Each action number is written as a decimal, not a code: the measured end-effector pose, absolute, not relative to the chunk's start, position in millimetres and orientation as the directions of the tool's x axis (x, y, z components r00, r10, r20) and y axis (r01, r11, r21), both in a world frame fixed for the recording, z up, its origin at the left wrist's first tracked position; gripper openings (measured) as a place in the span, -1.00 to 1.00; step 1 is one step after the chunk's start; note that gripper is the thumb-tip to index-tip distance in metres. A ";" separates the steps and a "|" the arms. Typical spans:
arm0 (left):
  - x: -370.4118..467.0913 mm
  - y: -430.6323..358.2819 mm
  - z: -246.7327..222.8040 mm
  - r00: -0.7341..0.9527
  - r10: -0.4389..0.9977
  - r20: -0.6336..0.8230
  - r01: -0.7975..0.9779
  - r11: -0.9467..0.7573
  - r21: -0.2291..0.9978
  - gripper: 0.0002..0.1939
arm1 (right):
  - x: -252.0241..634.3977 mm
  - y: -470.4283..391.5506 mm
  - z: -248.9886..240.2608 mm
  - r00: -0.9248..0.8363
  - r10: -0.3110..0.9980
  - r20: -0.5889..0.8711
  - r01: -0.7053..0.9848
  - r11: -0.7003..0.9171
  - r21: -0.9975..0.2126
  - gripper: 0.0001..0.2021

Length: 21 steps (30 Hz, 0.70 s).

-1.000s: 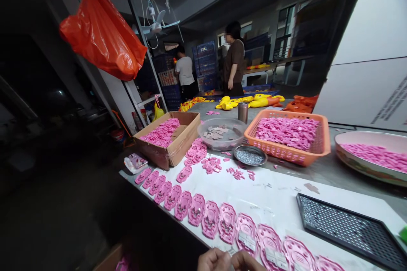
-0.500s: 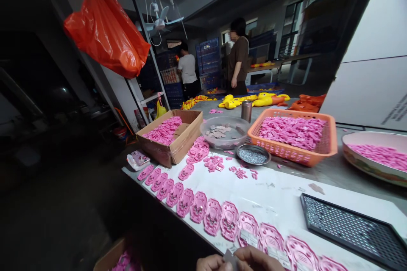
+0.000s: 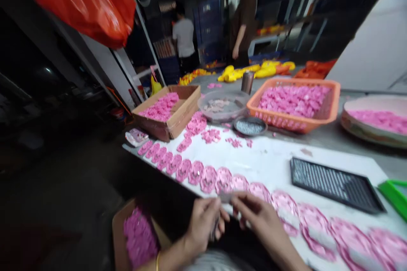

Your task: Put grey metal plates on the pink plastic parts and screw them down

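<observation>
Grey piece (image 3: 225, 197), flat, one: held up between both hands near the front edge of the bench (image 3: 318, 137). Left hand (image 3: 219, 205): thumb and finger pinched on one end; something dark lower in the grip, too blurred to identify. Right hand (image 3: 234, 203): fingertips pinched on the opposite end. Handling, by judgement: light hold at the ends, faces kept free, left-hand contents kept from slipping. Pink shells (image 3: 208, 179), one row: along the front edge, just beyond the hands; pale strips (image 3: 322, 237) on those at right, best not brushed by the right forearm. Front edge: unguarded drop, cardboard box (image 3: 119, 237) below at left. Open room: bare middle of the white sheet (image 3: 270, 159), bounded rightward by the black tray (image 3: 335, 184), rearward by the small metal bowl (image 3: 250, 127) and orange basket (image 3: 292, 123).
</observation>
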<state>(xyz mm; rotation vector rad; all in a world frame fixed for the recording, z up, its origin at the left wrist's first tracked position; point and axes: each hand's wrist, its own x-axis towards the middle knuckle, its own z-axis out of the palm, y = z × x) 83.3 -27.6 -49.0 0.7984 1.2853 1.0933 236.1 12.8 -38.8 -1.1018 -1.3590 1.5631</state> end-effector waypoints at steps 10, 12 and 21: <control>87.2 -7.9 -9.5 -0.032 0.935 -0.355 -0.416 0.310 0.855 -0.51 | 237.8 24.9 -8.6 -0.221 0.970 -0.099 -0.296 -0.163 -0.941 -0.66; 86.9 -8.0 -11.2 -0.031 0.940 -0.340 -0.414 0.297 0.861 -0.48 | 237.5 25.2 -11.5 -0.214 0.974 -0.072 -0.266 -0.129 -0.955 -0.65; 83.7 -3.5 -47.4 -0.064 0.948 -0.310 -0.359 0.268 0.894 -0.44 | 233.8 25.5 -48.9 -0.311 0.919 0.243 0.130 0.294 -0.947 -0.76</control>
